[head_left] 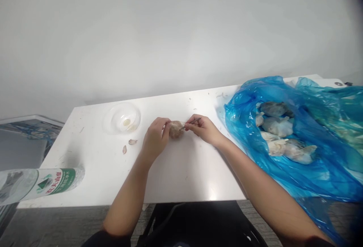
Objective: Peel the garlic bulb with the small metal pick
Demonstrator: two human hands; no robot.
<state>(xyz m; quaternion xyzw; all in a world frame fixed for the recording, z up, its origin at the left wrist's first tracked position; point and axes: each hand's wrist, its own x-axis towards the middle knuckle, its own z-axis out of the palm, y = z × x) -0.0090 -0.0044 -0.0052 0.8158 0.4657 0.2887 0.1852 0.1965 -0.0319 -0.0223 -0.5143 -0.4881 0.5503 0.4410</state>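
Observation:
My left hand grips a brownish, papery garlic bulb from the left side, over the white table. My right hand pinches a thin metal pick or tweezers, whose tip rests against the bulb. I cannot tell which of the two it is. Two unpeeled garlic cloves lie on the tabletop, left of my left hand. A clear glass bowl stands beyond them, holding a pale clove.
A crumpled blue plastic bag on the right holds several pale garlic bulbs. A plastic water bottle lies across the front left corner. Small bits of garlic skin are scattered on the table, which stands against a white wall.

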